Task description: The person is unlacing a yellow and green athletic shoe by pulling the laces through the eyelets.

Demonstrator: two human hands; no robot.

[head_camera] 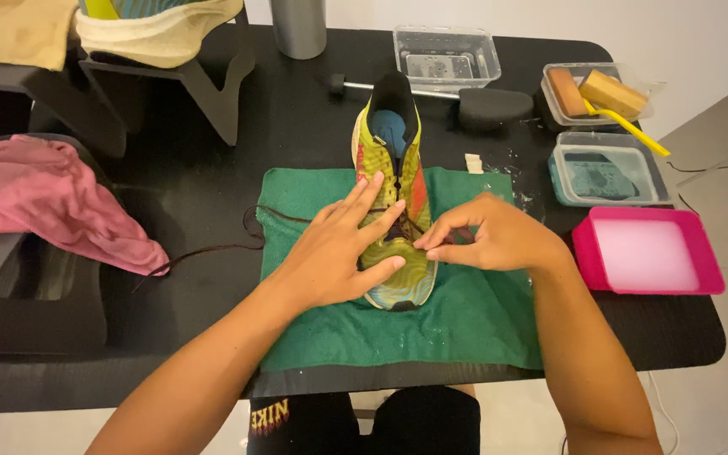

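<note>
Now both hands' fingers (381, 221) touch the shoe (392, 181).

Yellow-green running shoe (391, 181) at centre: swirled pattern, orange-red patch on one side, blue insole, black tongue and collar. Dark brown shoelace (212, 249) trailing toward 9 o'clock. Dark green terry towel (465, 324) beneath. Matte black table top (297, 109). Pink crumpled cloth (52, 202) at 9 o'clock. Magenta rectangular tray (587, 253) with milky white liquid at 3 o'clock. Clear plastic tub (608, 168) holding teal water at 2 o'clock. Tan sponge (612, 91) and yellow-handled brush (629, 126) at 2 o'clock. Grey metal cylinder (298, 27) at 12 o'clock.
</note>
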